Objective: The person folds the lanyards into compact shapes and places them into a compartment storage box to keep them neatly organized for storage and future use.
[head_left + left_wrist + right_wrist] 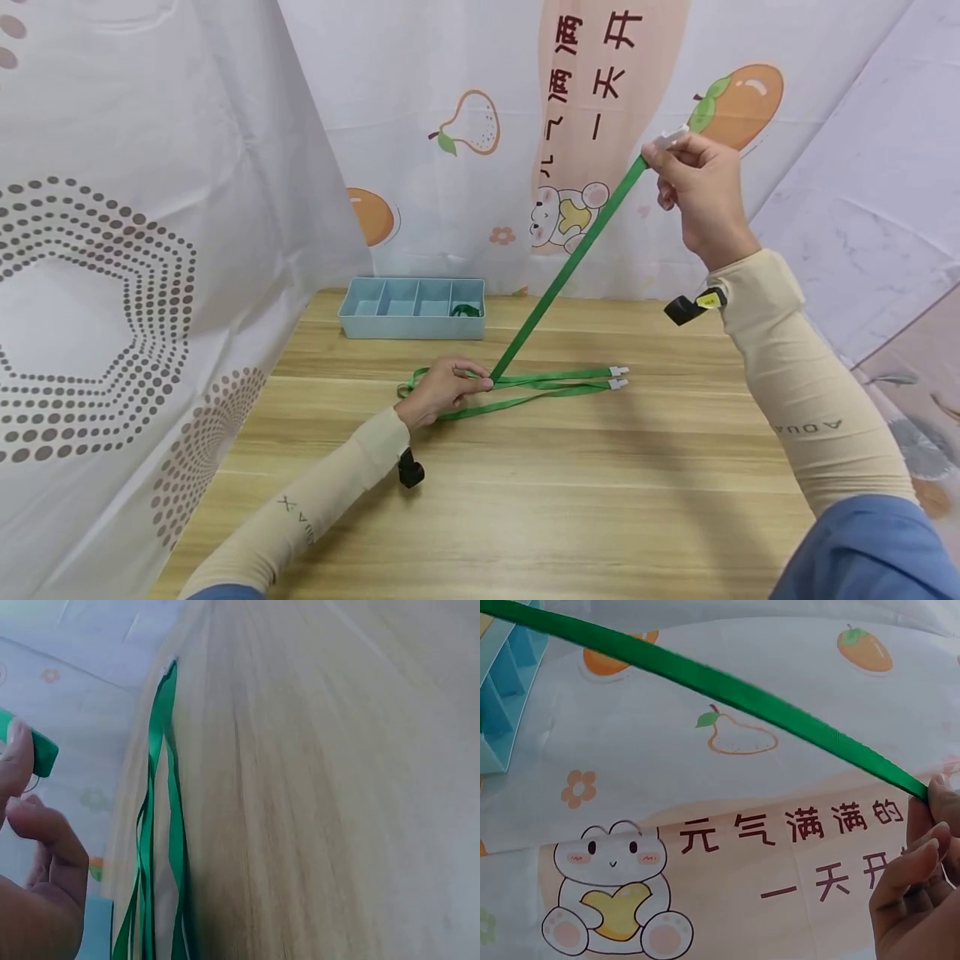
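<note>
A green lanyard [570,265] stretches taut and slanting between both hands. My left hand [442,392] pinches its lower end low over the table; in the left wrist view that green end [45,754] sticks out past the thumb. High on the right, my right hand [703,187] pinches the upper end, beside a white clip [671,136]. The right wrist view has the flat strap [742,694] running up to the fingertips. More green lanyards [517,403] lie lengthwise on the table under and beside the left hand, white clips [618,384] pointing right.
At the back of the wooden table [525,517] stands a light blue divided tray [412,327]. Its rightmost compartment holds a dark green strap piece [465,310]. A printed curtain [420,200] hangs right behind the table, and another white curtain [247,167] borders the left side.
</note>
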The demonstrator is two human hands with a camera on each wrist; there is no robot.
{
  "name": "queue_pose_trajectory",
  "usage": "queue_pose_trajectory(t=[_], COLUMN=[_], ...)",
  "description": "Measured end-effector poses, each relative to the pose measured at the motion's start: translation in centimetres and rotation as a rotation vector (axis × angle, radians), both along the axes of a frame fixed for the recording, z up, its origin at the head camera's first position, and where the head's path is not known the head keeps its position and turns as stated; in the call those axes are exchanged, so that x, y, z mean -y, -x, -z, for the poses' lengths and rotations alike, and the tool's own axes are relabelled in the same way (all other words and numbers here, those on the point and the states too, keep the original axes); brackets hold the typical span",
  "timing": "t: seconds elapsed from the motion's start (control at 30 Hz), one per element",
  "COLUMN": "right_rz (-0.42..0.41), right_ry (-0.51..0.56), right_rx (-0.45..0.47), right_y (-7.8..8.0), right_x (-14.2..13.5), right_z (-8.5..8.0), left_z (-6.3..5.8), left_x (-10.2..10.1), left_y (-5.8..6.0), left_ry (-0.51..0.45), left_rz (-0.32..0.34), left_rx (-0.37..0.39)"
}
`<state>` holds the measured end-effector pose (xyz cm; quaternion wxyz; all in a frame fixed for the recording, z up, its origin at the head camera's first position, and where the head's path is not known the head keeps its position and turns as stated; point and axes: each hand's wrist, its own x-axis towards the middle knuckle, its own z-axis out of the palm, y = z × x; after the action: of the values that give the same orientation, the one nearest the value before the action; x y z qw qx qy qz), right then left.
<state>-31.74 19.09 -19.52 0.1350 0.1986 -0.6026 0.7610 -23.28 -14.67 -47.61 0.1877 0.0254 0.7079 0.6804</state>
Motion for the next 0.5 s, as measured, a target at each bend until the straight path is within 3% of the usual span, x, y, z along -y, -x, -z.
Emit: queue_pose_trajectory(t=[0.2,0.5], right_rz=[-0.058,-0.198], right_ry=[0.003,-0.037], right_rx=[-0.016,-0.087], right_y=[-0.9,-3.3], right_x=[0.6,1.5], right_z=[-0.3,-0.9], left_z=[-0.4,-0.7], left_x=[0.0,-0.2], left_y=[0.0,0.7], left_ry=[0.071,-0.039], left_rz=[0.018,-0.077], left_rx=[-0.055,-0.025])
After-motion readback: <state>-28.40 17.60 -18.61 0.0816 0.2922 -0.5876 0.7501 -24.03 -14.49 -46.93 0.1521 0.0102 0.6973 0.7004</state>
